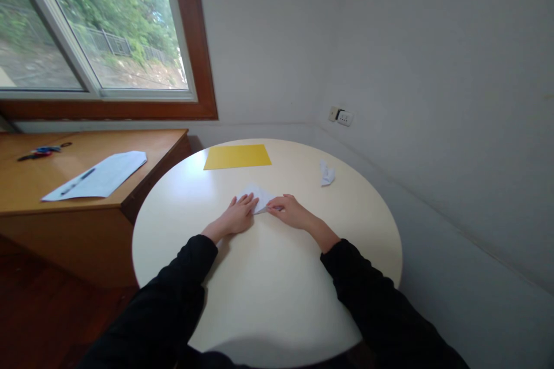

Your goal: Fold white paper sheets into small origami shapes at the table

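A small folded sheet of white paper (260, 196) lies on the round white table (259, 277) between my hands. My left hand (237, 214) rests flat on its left side, fingers stretched over the paper. With thumb and fingers closed, my right hand (291, 210) pinches the paper's right corner. My fingers hide parts of both sides, so the exact fold cannot be made out.
A yellow sheet (237, 157) lies at the table's far side. Crumpled white paper (326, 174) sits at the right. On the wooden desk (164, 141) to the left are white sheets (112, 170), a pen (78, 181) and scissors (45, 151).
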`<control>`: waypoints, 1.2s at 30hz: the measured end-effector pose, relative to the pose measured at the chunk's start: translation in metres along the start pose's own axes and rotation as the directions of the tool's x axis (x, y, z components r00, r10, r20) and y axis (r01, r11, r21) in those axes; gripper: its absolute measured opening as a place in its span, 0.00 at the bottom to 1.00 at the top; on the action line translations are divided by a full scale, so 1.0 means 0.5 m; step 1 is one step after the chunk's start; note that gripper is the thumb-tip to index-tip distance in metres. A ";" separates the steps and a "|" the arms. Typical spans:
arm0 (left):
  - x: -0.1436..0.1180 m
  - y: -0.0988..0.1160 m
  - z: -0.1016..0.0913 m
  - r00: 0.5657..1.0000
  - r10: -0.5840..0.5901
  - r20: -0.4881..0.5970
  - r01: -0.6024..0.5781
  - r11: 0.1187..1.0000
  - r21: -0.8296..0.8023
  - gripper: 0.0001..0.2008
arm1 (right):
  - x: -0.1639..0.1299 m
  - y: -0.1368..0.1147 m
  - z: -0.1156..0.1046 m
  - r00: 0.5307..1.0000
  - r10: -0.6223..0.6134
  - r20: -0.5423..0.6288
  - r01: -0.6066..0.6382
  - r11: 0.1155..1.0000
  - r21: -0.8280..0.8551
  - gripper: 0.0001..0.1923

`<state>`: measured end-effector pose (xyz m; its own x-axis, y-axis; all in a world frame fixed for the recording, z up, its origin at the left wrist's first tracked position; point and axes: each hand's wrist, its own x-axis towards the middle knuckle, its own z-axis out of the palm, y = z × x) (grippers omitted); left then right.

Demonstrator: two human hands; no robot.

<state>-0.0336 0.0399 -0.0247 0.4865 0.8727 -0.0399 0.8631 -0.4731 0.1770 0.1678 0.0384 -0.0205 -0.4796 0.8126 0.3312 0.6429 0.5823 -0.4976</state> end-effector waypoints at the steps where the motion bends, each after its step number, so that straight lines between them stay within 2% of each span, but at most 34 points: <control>1: 0.001 -0.001 0.000 1.000 0.000 -0.001 0.000 1.000 0.000 0.27 | 0.000 0.000 0.000 1.000 0.003 0.004 -0.003 1.000 0.016 0.10; 6: 0.000 0.001 -0.005 1.000 -0.007 0.011 0.007 1.000 0.005 0.28 | 0.006 -0.005 0.002 0.999 0.046 -0.027 -0.044 0.995 0.089 0.13; 11: -0.002 0.002 -0.009 1.000 -0.003 0.010 0.003 1.000 -0.011 0.28 | 0.014 -0.007 0.013 0.980 0.149 -0.130 -0.148 0.989 0.014 0.10; 17: 0.000 -0.002 -0.003 1.000 -0.004 -0.014 0.004 1.000 -0.020 0.28 | 0.023 -0.002 0.025 0.953 0.255 -0.166 -0.269 0.961 -0.069 0.09; 28: 0.002 0.005 0.003 0.996 -0.045 -0.078 0.036 0.994 -0.103 0.24 | 0.028 0.003 0.037 0.956 0.258 -0.137 -0.282 0.938 -0.200 0.10; 36: -0.010 0.021 -0.008 0.995 -0.004 -0.104 0.000 0.999 -0.039 0.24 | 0.027 0.002 0.040 0.958 0.251 -0.140 -0.278 0.930 -0.240 0.11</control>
<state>-0.0278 0.0311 -0.0190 0.4659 0.8826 0.0622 0.8573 -0.4677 0.2152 0.1500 0.0497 -0.0328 -0.2149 0.9279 0.3047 0.8748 0.3216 -0.3624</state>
